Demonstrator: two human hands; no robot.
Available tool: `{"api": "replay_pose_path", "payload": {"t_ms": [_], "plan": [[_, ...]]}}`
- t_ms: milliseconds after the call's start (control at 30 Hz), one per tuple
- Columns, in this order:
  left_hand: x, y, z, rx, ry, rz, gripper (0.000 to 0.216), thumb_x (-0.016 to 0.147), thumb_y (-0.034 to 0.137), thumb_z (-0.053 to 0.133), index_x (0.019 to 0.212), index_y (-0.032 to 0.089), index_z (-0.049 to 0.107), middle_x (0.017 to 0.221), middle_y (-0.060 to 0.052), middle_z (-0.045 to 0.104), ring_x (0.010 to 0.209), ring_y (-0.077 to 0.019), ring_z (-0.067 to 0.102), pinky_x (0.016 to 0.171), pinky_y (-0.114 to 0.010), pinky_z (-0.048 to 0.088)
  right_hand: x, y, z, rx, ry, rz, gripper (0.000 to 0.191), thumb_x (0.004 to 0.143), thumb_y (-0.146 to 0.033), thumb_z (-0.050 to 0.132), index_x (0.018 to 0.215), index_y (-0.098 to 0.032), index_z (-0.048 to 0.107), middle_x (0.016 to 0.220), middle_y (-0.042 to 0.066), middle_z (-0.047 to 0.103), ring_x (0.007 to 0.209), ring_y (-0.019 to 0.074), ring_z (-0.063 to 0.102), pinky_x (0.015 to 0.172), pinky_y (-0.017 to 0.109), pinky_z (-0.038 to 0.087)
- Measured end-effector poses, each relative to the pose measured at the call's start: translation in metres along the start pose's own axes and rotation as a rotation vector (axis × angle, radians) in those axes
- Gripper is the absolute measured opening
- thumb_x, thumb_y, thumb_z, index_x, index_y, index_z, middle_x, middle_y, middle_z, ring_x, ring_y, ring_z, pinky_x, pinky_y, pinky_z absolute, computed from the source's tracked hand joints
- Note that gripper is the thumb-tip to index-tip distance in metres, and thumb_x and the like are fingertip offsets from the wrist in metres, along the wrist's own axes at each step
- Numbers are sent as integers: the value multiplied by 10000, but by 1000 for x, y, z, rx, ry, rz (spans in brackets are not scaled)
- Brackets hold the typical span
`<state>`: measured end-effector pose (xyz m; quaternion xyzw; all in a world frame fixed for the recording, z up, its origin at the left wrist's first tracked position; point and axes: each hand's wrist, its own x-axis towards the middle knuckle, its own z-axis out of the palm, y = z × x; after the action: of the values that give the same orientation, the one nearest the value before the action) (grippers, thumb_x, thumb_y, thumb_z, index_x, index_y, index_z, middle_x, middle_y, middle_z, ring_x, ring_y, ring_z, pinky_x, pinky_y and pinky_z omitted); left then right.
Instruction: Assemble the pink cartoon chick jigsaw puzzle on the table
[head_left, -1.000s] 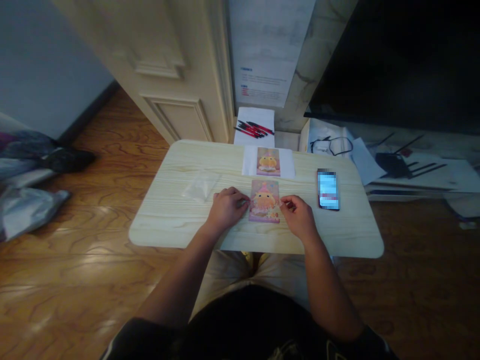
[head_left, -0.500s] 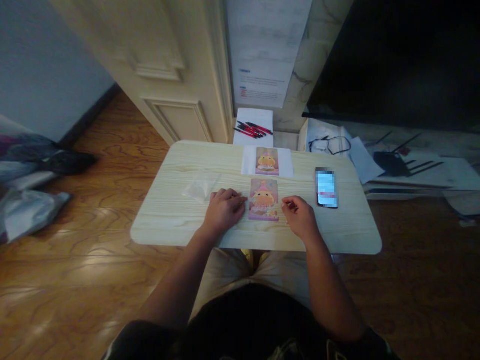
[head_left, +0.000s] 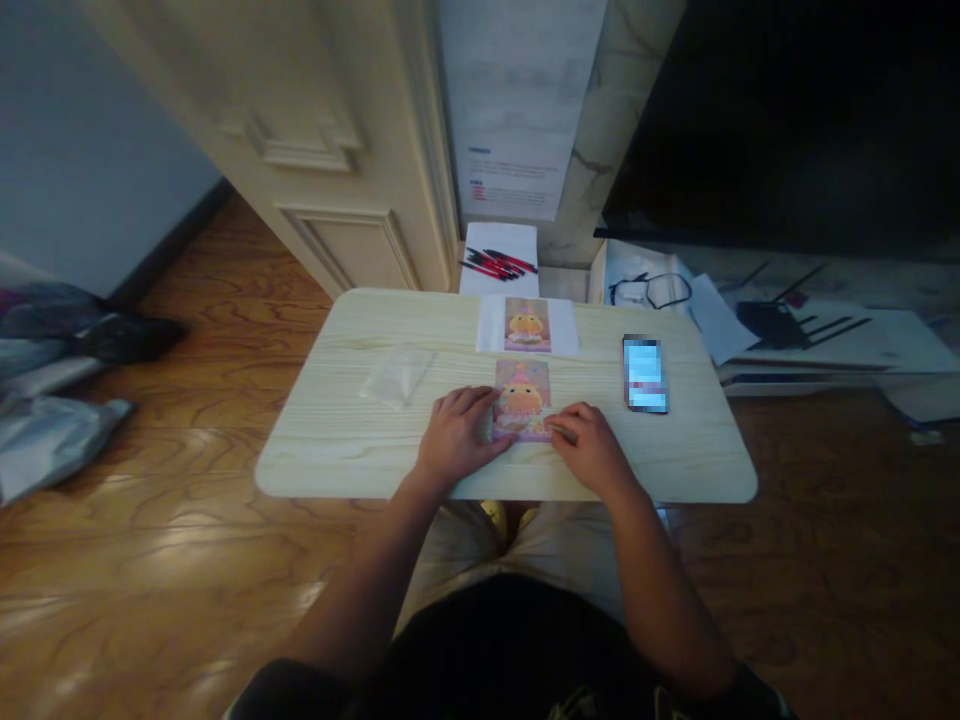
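A picture card [head_left: 523,385] with an orange cartoon character in a pink pointed hat lies flat on the table in front of me. My left hand [head_left: 459,432] rests over its left edge, thumb and index finger apart, fingertips touching the card. At the lower right edge of the card, my right hand [head_left: 589,445] is closed in a pinch. Whatever sits between those fingertips is too small to make out. Just beyond lies a white sheet [head_left: 566,327] bearing a similar printed picture [head_left: 527,325].
A clear plastic bag [head_left: 397,378] is on the left of the light wooden table [head_left: 330,440]. A phone [head_left: 645,374] lies on the right. Behind the table are several red and black pens [head_left: 498,265], a black cable [head_left: 667,290] and a router [head_left: 772,325].
My left hand has moved right onto the card's edge, its thumb and index finger spreading apart. My right hand has shifted left and slightly down to the card's lower right edge.
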<state>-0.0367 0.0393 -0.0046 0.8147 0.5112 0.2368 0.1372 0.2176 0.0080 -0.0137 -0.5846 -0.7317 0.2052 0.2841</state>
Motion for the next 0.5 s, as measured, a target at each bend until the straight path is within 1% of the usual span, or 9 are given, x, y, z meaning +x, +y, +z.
{"api": "replay_pose_path", "payload": {"t_ms": [167, 333, 500], "plan": [[0, -1, 0, 27, 2, -3, 649, 864, 609, 704, 1413, 279, 600, 1423, -97, 631, 1318, -345, 537, 1105, -509, 390, -4, 0, 2, 8, 16, -11, 202, 897, -252, 717, 1076, -294, 801, 1050, 78, 673, 1019, 269, 622, 970, 463, 529], [1, -3, 2, 43, 12, 0, 681, 857, 624, 707, 1435, 285, 582, 1472, -89, 607, 1364, -360, 503, 1126, -524, 367, -11, 4, 2, 19, 41, -30, 251, 893, -315, 754, 1142, -312, 789, 1064, 78, 662, 1027, 272, 620, 960, 461, 532], [2, -5, 5, 45, -17, 13, 675, 861, 619, 707, 1439, 293, 583, 1473, -71, 614, 1348, -363, 514, 1116, -541, 362, -12, 7, 2, -32, 56, -31, 204, 890, -339, 768, 1090, -322, 809, 1054, 82, 669, 1027, 281, 613, 956, 481, 512]]}}
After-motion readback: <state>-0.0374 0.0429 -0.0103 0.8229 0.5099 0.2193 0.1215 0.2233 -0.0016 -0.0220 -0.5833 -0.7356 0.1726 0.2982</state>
